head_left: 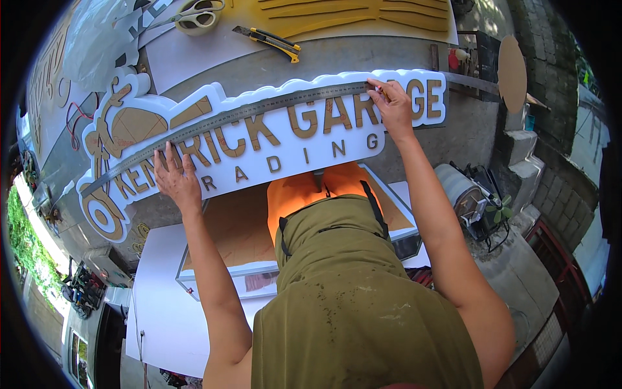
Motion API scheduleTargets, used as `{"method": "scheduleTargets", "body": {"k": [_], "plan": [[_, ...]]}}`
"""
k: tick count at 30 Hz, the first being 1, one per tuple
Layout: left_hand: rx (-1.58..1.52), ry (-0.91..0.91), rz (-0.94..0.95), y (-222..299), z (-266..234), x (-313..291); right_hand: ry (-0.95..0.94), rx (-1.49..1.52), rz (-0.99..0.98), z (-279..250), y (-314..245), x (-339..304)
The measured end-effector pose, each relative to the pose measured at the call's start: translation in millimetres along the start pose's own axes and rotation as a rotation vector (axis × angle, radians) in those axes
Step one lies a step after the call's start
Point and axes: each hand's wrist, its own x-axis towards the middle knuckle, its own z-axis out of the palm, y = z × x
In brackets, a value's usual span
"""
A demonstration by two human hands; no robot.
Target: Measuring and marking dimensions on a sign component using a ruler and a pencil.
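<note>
A long white sign board (295, 146) with a wavy cut outline lies before me, carrying raised brown letters and a brown motorcycle shape (137, 126) at its left end. Slanting across the letters is a long steel ruler (259, 106). My left hand (178, 180) rests with spread fingers, its fingertips on the ruler's lower edge. At the ruler's right end, my right hand (392, 107) has thumb and fingers closed around the strip.
Beyond the board lie a yellow utility knife (275, 47) and scissors (197, 17). Clear plastic wrap (97, 48) is at the upper left. A brown oval piece (512, 74) stands at the right. A glass-sided box (243, 223) with a brown top is near my legs.
</note>
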Motion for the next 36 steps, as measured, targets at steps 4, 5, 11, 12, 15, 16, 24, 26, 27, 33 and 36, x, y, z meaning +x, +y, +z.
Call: {"method": "scheduleTargets", "body": {"k": [4, 5, 11, 12, 15, 16, 24, 26, 27, 33, 36], "plan": [[0.016, 0.007, 0.001, -2.3, 1.4, -0.8, -0.005, -0.007, 0.02, 0.0, -1.6, -1.0], [0.022, 0.003, -0.007, -2.4, 1.4, -1.4, -0.003, -0.006, 0.018, -0.2, -1.5, -1.3], [0.033, 0.003, -0.011, -4.0, 2.3, -2.9, -0.011, -0.014, 0.007, -0.8, 1.6, -1.6], [0.035, 0.011, -0.001, -3.7, 3.1, -2.8, -0.013, -0.007, 0.005, -1.0, 0.8, -1.7], [0.042, 0.016, -0.007, -2.5, 3.9, -3.2, -0.01, 0.007, 0.005, -0.8, -0.3, -1.5], [0.043, 0.011, -0.006, -1.8, 3.8, -2.7, -0.004, 0.016, 0.003, -0.7, -0.5, -1.8], [0.044, 0.01, -0.013, 0.1, 3.4, -3.3, 0.004, -0.005, 0.005, 0.3, 0.8, -1.2], [0.037, 0.009, -0.009, -0.5, 4.0, -3.6, 0.008, -0.006, 0.004, 0.2, 1.5, -1.6], [0.031, 0.007, -0.008, -0.8, 3.9, -3.6, 0.005, -0.01, 0.007, 0.2, 1.5, -1.9], [0.038, -0.002, -0.009, -0.8, 2.4, -3.3, 0.009, 0.011, 0.011, 0.2, -2.7, -2.2], [0.039, 0.004, 0.002, -1.6, 2.8, -3.3, 0.003, 0.005, 0.017, 0.0, -3.7, -2.2]]}}
